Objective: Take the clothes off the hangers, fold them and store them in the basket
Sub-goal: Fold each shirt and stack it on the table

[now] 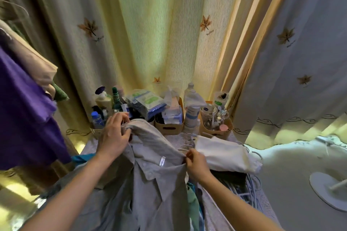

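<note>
Our left hand (114, 135) has its fingers curled round a bunched-up shoulder of the grey shirt (150, 167), gripping it at the far left end of the garment. Our right hand (197, 163) is pinching the other shoulder, fingers together on the fabric just right of the collar. So the shirt is stretched between both hands, collar and its little white label facing up, and the rest of it hangs down toward us over the near part of the table (180, 139). Just right of the right hand there's a folded white cloth (225, 154), and a heap of pale hangers (249, 189) lies at the near right of it. A hanger end also pokes out between the shirt and the white cloth, but we honestly can't tell whether it's inside the shirt. Far side of the table is crowded with small boxes (170, 128) of bottles and toiletries, with the leaf-print curtain (150, 33) behind them. On the left a purple top (24, 108) hangs with a beige one (32, 58) behind it, and a white fan base (328, 189) sits down on the right.
</note>
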`<state>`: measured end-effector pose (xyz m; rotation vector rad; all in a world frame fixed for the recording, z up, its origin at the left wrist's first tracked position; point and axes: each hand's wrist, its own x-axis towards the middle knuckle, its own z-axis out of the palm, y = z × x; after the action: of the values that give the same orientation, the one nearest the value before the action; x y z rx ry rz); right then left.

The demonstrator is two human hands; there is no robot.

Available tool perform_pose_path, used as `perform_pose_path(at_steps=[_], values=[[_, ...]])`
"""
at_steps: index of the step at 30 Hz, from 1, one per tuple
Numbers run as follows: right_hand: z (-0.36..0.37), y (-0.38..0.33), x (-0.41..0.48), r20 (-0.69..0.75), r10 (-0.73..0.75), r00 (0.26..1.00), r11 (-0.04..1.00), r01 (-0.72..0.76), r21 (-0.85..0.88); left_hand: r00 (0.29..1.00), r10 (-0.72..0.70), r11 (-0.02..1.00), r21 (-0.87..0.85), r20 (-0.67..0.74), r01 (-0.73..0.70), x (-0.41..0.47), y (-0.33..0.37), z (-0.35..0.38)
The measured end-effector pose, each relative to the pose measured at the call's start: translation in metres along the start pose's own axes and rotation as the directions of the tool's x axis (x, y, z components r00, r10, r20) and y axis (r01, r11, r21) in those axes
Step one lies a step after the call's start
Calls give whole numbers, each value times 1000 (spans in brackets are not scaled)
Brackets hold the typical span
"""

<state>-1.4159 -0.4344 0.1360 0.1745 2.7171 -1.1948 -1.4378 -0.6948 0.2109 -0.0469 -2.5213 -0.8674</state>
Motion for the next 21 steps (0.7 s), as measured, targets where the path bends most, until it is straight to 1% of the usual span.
perform_pose_path(at_steps=[1, 2, 3, 4, 5, 6, 7, 8, 10, 12, 13, 14, 15, 16, 17, 18, 19, 20, 21], values=[[-8, -13, 3, -14, -22, 1000, 997, 23, 77, 999, 31, 999, 29, 37, -32, 6, -5, -12], [-16, -23, 6, -25, -40, 999, 988, 43, 151, 991, 69, 996, 51, 111, -75, 11, -8, -21], [-21, -40, 5, -43, -73, 996, 973, 81, 215, 971, 98, 990, 75, 218, -117, 14, -13, -37], [-27, -56, 4, -63, -106, 992, 956, 119, 268, 926, 96, 981, 122, 366, -150, 16, -18, -50], [-33, -68, 5, -83, -138, 987, 939, 157, 307, 863, 52, 967, 189, 503, -169, 19, -19, -57], [-37, -81, 4, -97, -178, 979, 921, 200, 335, 802, -4, 951, 249, 597, -181, 21, -20, -66], [-40, -94, 1, -92, -218, 972, 901, 236, 363, 753, -49, 954, 253, 656, -159, 20, -21, -74], [-42, -106, -2, -70, -254, 965, 883, 261, 391, 719, -58, 978, 185, 692, -100, 19, -21, -81], [-47, -130, -9, -9, -334, 942, 852, 306, 424, 685, -29, 999, 37, 728, 4, 17, -17, -95], [-54, -151, -15, 8, -428, 904, 815, 382, 435, 689, 15, 1000, -5, 724, -17, 19, -15, -111], [-60, -160, -16, 8, -472, 881, 796, 423, 433, 723, 29, 999, -9, 690, -31, 23, -13, -120], [-68, -169, -18, 32, -509, 860, 784, 448, 430, 776, 39, 999, -26, 629, -29, 29, -11, -132], [-78, -177, -18, 101, -538, 837, 781, 449, 434, 839, 49, 998, -61, 542, -19, 38, -9, -144], [-88, -186, -18, 200, -560, 804, 788, 443, 428, 896, 58, 995, -97, 441, -17, 48, -6, -158], [-99, -194, -19, 300, -572, 763, 804, 451, 387, 937, 79, 992, -120, 339, -40, 59, 0, -171], [-107, -203, -20, 383, -561, 734, 827, 476, 300, 960, 107, 988, -133, 260, -75, 69, 7, -183], [-114, -211, -21, 422, -544, 725, 835, 518, 188, 967, 139, 983, -149, 215, -108, 79, 16, -193], [-119, -219, -20, 422, -539, 729, 826, 556, 94, 966, 165, 978, -162, 199, -134, 87, 23, -201], [-124, -226, -18, 389, -555, 736, 809, 586, 45, 963, 182, 976, -156, 201, -152, 94, 30, -209]])
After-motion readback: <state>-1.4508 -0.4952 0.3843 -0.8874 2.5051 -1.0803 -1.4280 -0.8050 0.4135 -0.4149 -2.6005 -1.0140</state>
